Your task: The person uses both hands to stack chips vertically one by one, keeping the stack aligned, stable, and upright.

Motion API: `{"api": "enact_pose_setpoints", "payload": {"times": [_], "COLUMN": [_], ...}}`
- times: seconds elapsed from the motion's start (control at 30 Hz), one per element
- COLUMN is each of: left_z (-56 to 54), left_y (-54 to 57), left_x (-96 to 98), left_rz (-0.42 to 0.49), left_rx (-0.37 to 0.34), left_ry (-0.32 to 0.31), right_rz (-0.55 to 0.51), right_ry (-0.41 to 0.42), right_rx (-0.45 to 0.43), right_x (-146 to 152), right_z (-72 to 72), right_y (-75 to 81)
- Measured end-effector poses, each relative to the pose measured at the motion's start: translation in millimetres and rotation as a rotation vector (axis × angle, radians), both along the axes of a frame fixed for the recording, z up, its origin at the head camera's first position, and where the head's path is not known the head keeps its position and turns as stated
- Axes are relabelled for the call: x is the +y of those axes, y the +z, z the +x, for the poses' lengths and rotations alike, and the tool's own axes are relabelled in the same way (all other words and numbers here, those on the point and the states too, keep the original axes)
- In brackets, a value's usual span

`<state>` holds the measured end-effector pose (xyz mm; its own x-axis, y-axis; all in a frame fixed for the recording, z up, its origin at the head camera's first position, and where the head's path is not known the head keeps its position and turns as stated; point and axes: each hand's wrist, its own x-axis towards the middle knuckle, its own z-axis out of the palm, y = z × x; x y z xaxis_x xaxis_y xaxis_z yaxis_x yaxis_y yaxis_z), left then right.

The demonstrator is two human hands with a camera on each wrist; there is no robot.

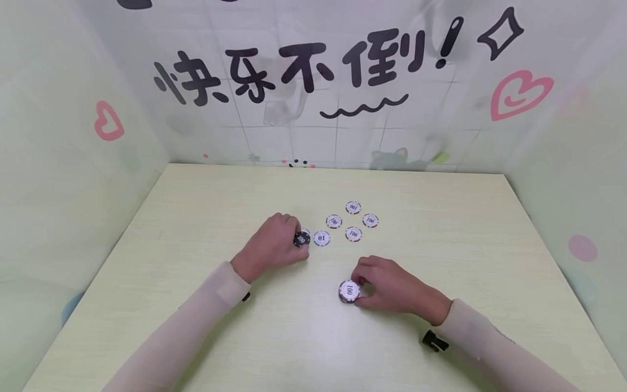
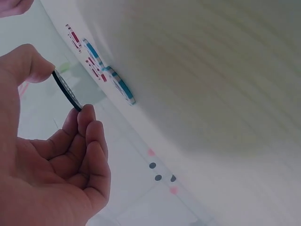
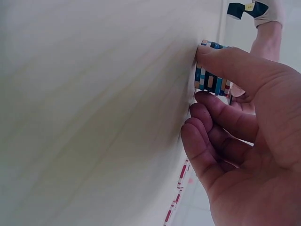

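Note:
My left hand [image 1: 275, 246] pinches a black poker chip [image 1: 302, 239] marked 100 by its edge, between thumb and fingertips. In the left wrist view the chip [image 2: 67, 91] shows edge-on, raised above the tabletop. Partly behind it in the head view lies a white chip [image 1: 306, 231], beside another white chip [image 1: 321, 238] marked 10; both have blue edges in the left wrist view. Nearer the front, my right hand [image 1: 392, 286] grips the side of a chip stack [image 1: 349, 291] topped by a white 100. Blue, black and red edges show in that stack [image 3: 211, 82].
Several white 100 chips with red edge marks, among them a far one [image 1: 353, 207] and a right one [image 1: 370, 220], lie flat beyond the hands. The pale wooden table [image 1: 220, 190] meets printed curtains [image 1: 313, 136] at its back and sides.

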<state>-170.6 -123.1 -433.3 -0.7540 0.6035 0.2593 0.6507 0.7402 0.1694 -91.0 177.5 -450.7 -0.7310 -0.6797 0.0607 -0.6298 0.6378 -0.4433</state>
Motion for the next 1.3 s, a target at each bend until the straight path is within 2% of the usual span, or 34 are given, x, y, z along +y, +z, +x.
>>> {"api": "enact_pose_setpoints", "payload": {"times": [0.33, 0.57, 0.7, 1.1, 1.3], "left_z": [10.1, 17.9, 22.6, 37.8, 39.0], "left_y": [0.7, 2.4, 3.2, 1.9, -2.4], "left_x": [11.5, 19.8, 23.8, 38.1, 43.7], "left_rz": [-0.002, 0.008, -0.001, 0.000, -0.013], "left_rx": [0.005, -0.027, -0.012, 0.090, 0.103], "left_ry": [-0.046, -0.062, -0.087, -0.195, -0.235], "right_rz": [0.005, 0.011, 0.013, 0.008, 0.003], "right_ry": [-0.005, -0.003, -0.001, -0.006, 0.001], "right_rx": [-0.013, -0.009, -0.010, -0.021, 0.004], "right_x": [-0.4, -0.3, -0.5, -0.8, -1.2], "right_z": [0.9, 2.2, 2.6, 2.8, -2.2], "right_y": [-0.5, 1.1, 1.7, 4.2, 0.9]}}
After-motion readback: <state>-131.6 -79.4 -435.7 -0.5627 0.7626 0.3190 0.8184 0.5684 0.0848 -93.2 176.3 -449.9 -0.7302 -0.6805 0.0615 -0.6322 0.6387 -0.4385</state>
